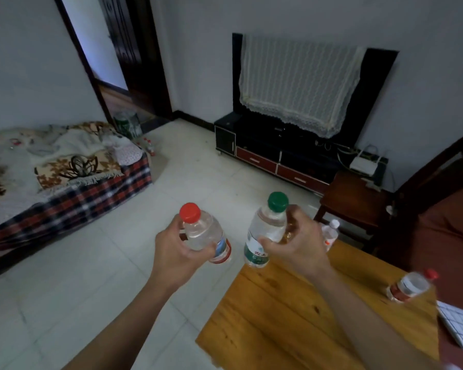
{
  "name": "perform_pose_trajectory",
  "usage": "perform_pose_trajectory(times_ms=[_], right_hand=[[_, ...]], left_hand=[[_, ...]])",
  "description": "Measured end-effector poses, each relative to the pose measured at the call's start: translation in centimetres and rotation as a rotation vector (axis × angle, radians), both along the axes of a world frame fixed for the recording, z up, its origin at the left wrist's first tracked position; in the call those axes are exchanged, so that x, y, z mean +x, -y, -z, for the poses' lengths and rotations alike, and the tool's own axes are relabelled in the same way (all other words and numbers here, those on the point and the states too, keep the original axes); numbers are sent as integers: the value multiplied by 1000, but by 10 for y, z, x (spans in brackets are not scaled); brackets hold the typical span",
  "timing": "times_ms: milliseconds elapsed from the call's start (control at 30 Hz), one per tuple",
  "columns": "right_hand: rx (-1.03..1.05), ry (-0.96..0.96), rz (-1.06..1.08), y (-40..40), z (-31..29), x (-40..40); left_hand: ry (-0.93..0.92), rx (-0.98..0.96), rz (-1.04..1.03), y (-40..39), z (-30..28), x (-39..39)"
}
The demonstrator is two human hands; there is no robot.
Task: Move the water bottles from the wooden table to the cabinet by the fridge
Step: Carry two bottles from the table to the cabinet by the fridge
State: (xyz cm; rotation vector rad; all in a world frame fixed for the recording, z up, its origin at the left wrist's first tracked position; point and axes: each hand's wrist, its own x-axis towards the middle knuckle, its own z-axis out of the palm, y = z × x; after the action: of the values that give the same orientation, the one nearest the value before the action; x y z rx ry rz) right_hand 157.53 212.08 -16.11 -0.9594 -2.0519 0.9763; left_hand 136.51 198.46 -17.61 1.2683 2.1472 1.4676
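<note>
My left hand [178, 251] grips a clear water bottle with a red cap [205, 232], held over the tiled floor left of the wooden table [286, 316]. My right hand [296, 243] grips a clear bottle with a green cap and green label [266, 231] above the table's far left corner. On the table, a red-capped bottle with a red label [410, 285] lies near the right edge. A white-capped bottle [330, 233] stands at the far edge, partly hidden behind my right hand. No fridge or cabinet beside one is in sight.
A bed with a plaid cover [72, 188] fills the left side. A dark TV stand [278, 158] with a lace-draped television [300, 84] stands against the far wall. A dark wooden chair [356, 201] sits beyond the table. An open doorway [112, 57] lies at the back left, with bottles on the floor near it.
</note>
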Motion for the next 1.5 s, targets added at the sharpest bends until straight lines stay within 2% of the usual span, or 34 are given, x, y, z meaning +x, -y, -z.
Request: perform_pose_trajectory(times_ms=[133, 333, 600, 900, 1100, 1500], right_hand=[[39, -87, -37, 14, -44, -23], [124, -89, -89, 39, -72, -54], [128, -19, -196, 81, -72, -98], [89, -75, -291, 135, -62, -151], [60, -83, -406, 136, -60, -211], [-87, -184, -809, 149, -64, -404]], left_hand=[[-16, 94, -30, 16, -43, -19], [-43, 170, -64, 53, -74, -41], [-27, 141, -118, 118, -67, -73], [-62, 69, -150, 181, -52, -112], [-56, 62, -291, 206, -53, -148], [-82, 24, -707, 263, -76, -244]])
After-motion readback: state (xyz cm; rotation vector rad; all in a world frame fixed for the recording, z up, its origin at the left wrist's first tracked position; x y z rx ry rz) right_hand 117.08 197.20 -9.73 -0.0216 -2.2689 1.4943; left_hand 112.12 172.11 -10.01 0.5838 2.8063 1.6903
